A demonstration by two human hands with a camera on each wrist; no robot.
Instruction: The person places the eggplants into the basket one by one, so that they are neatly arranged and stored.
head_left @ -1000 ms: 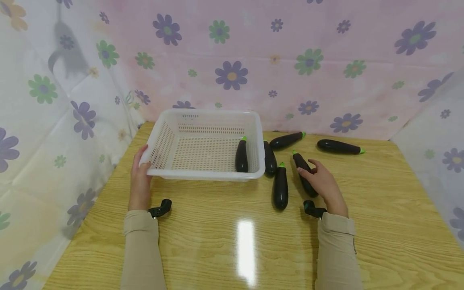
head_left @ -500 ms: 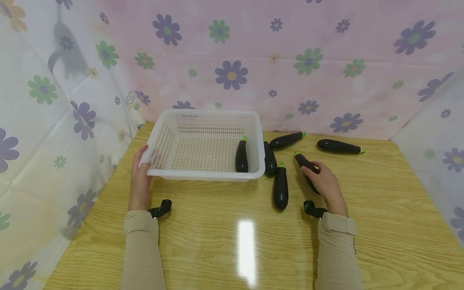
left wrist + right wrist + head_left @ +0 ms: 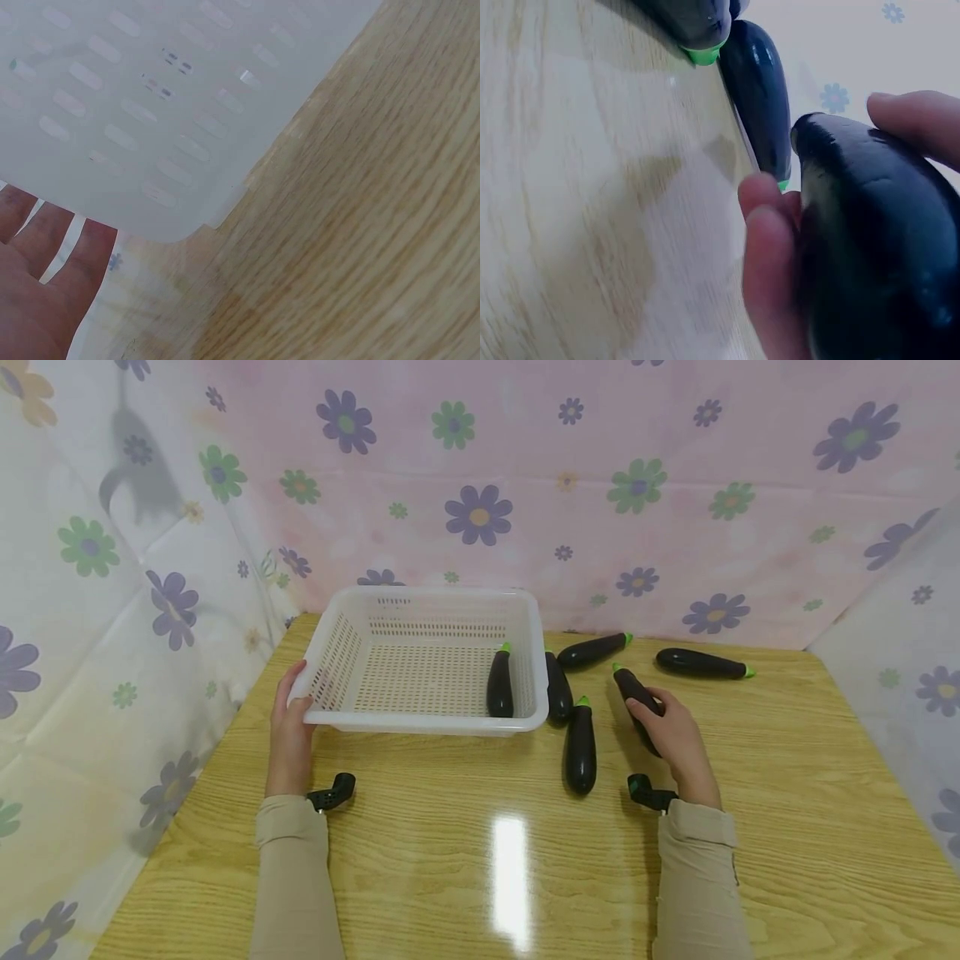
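My right hand [image 3: 681, 739] grips a dark purple eggplant [image 3: 632, 687] with a green stem end, thumb on one side and fingers on the other. In the right wrist view the held eggplant [image 3: 885, 240] fills the lower right, its blunt end towards the camera's far side. My left hand [image 3: 289, 739] holds the white slotted plastic basket [image 3: 420, 723] at its front left corner, thumb over the rim. The left wrist view shows fingers [image 3: 82, 255] at the edge of the basket wall [image 3: 112, 169]. Inside the basket, on the right, lies one eggplant [image 3: 499, 683].
Between basket and right hand lie an eggplant [image 3: 581, 750], another partly behind the basket's right rim [image 3: 559, 695], and one farther back [image 3: 595, 651]. A separate eggplant [image 3: 702, 663] is at the back right. Flowered cloth [image 3: 525, 527] stands behind the wooden table [image 3: 420, 852].
My right hand has closed more firmly around the eggplant and lifted it slightly, shifting it a little to the right and away. The left hand and basket have stayed put.
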